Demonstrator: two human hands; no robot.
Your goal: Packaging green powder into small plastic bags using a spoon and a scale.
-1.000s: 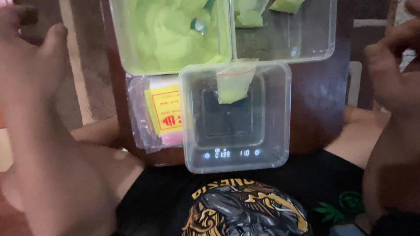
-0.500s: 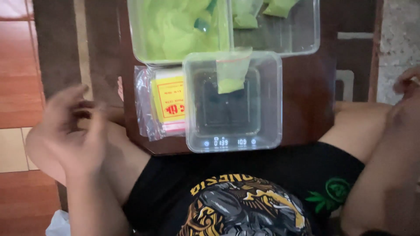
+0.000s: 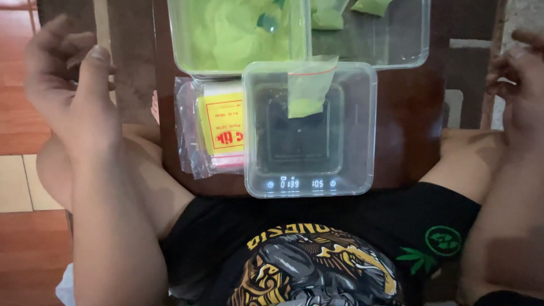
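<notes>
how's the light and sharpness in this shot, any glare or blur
Head view: dim, even light with no hard shadows; the clear square plastic container over the black scale with its lit display is fairly sharp, with faint sheen on its rim; the small clear bag of green powder reads clearly; the left hand and right hand near the frame edges look soft, both empty.

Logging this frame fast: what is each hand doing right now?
Left hand: loosely curled, holding nothing, raised beside the dark wooden table.
Right hand: loosely curled, holding nothing visible, partly cut off.
</notes>
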